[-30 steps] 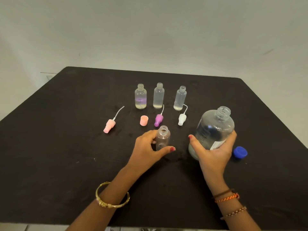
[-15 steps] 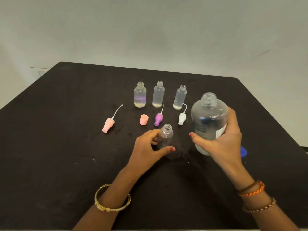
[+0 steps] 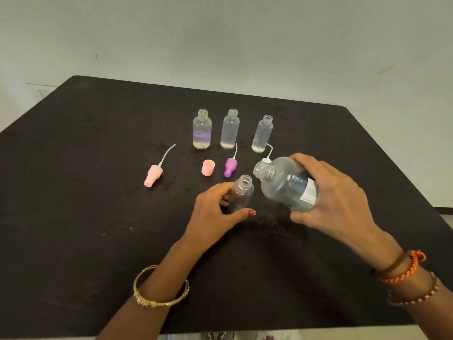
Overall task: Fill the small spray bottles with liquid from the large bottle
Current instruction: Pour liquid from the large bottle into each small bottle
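Over the small bottle (image 3: 241, 195), the right hand (image 3: 328, 200) grips the tilted large bottle (image 3: 284, 185).

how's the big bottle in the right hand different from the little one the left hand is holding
The large bottle is tilted, off the table, and bears a label; the small bottle stands upright on the table, unlabelled. The large one is much wider. Both are clear, uncapped and gripped: right hand, left hand.
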